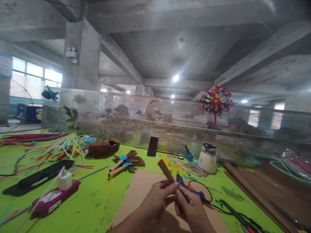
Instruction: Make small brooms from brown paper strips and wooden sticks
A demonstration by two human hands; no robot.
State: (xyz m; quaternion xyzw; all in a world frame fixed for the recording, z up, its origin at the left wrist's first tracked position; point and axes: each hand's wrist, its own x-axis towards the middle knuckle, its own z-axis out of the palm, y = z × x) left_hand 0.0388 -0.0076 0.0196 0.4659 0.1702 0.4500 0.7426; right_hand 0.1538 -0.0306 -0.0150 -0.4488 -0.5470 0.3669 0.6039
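Above a tan cardboard sheet, my left hand and my right hand meet with fingertips pinched together. Between them is a narrow brown folded strip, tilted with its free end up and to the left. Both hands grip its lower end, which the fingers partly hide. Just behind my right hand lies a blue glue gun with a black cord. Farther left, two brown rolled tubes with blue star shapes and brown fringed pieces lie on the green table.
A purple power strip, a black tray-like object and coloured strips occupy the left. A phone leans against the perforated screen. A kettle stands right of centre; brown sheets and tools lie right.
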